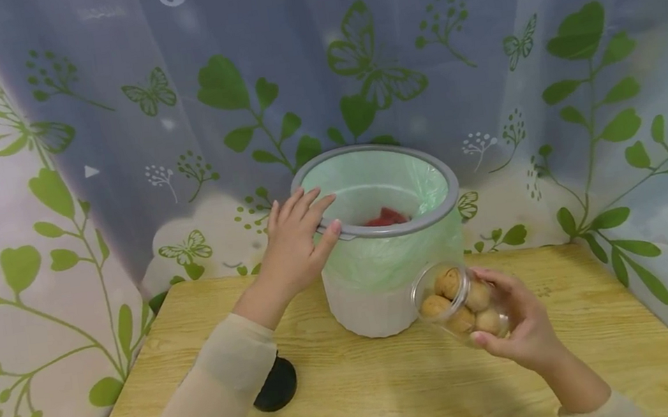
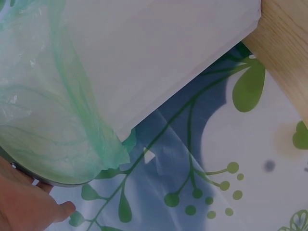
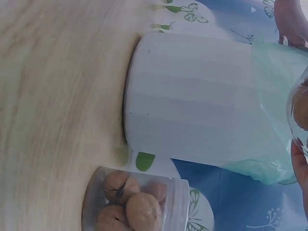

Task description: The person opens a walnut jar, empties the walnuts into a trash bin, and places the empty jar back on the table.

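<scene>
My left hand (image 1: 296, 238) rests on the grey rim (image 1: 403, 227) of a white bin (image 1: 366, 306), its fingers extended at the rim's left side. A pale green bag (image 1: 397, 256) lines the bin and hangs over its outside. Something red (image 1: 387, 217) lies inside. In front of the bin, my right hand (image 1: 527, 324) grips a clear jar (image 1: 443, 317) of walnuts (image 1: 477, 295), tilted with its mouth toward the bin. The right wrist view shows a clear jar of walnuts (image 3: 144, 211) upright on the table beside the bin; I cannot make it out in the head view.
A black round lid-like piece (image 1: 276, 385) lies on the wooden table (image 1: 366, 401), partly covered by my left sleeve. Behind the bin hangs a curtain (image 1: 282, 4) printed with leaves and butterflies. A small dark object shows at the bottom edge by my right wrist.
</scene>
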Tool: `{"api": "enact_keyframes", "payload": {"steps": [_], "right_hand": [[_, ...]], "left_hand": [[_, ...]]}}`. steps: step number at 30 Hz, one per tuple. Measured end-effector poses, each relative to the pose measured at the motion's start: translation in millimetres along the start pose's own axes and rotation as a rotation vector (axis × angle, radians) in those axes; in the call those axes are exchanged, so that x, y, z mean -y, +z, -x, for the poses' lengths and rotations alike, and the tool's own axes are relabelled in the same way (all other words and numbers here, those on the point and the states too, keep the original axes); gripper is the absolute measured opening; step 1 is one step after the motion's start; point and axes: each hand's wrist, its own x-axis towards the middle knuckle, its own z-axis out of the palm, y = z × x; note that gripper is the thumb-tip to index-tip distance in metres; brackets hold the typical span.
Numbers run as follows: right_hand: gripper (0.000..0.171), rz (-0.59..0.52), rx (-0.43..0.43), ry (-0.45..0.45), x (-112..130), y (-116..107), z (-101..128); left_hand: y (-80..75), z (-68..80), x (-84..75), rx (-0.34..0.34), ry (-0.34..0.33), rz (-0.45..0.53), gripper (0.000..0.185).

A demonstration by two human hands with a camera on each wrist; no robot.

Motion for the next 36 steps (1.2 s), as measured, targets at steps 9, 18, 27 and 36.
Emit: {"api": "enact_keyframes", "payload": {"steps": [9,18,27,36], "right_hand": [[0.074,-0.025,-0.030,-0.068,3.1,-9.4,-14.9],[0.073,-0.006,-0.074,-0.106,12.3,-19.6,-31.3],[0.074,0.075,-0.138,-0.123,24.1,-34.1,-54.7],[0.077,0.172,-0.135,-0.092,25.6,-52.7,-75.6]], "left_hand": [[-0.9,-1.1,-2.2,0.017,-0.007,0.007,0.079],[-1.9,-0.6,-2.8,0.027,-0.019,-0.002,0.080],[-1.0,-0.1,-1.7,0.030,-0.026,-0.012,0.078],[-2.6,0.8,-2.5,0.026,-0.026,-0.018,0.076]]}}
